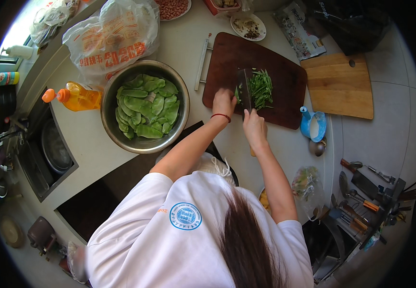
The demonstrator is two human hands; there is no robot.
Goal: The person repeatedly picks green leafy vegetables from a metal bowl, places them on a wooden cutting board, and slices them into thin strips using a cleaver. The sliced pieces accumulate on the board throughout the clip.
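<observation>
My right hand (254,126) is closed round the handle of a kitchen knife (243,90), whose broad blade stands on the dark brown cutting board (218,54). Just left of the blade, my left hand (224,102) rests on the board, its fingertips on a small bit of green pods that it mostly hides. Thinly cut green strips (261,88) lie in a heap against the blade's right side. On the counter to the left, a steel basin (109,124) holds many flat green bean pods (148,108).
Left of the basin lies an orange dish soap bottle (82,97), with a plastic bag (121,32) behind. Beyond the board is a small plate (256,21). A wooden board (341,86) and a blue cup (314,126) are at the right. A sink (46,154) is far left.
</observation>
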